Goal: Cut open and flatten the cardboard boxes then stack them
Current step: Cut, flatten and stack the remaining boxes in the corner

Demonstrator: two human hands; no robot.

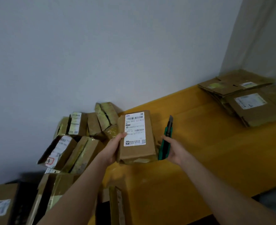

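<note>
Cardboard box (pixel 136 137), closed, is gripped upright at the yellow worktop (pixel 199 151) by the left hand (pixel 112 150); the right hand (pixel 173 150) has its fingers wrapped round a green knife (pixel 165 140), blade out. Slitting the tape looks next. Uncut boxes (pixel 78 135) wait behind, and the flattened stack (pixel 247 101) lies far right.

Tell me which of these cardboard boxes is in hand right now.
The small box with the white barcode label, gripped by the left hand; the other boxes lie piled to its left, untouched.

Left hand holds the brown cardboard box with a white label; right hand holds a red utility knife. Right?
No: in the head view the snap-blade utility knife in the right hand is green, not red. The left hand does hold the white-labelled brown cardboard box.
</note>
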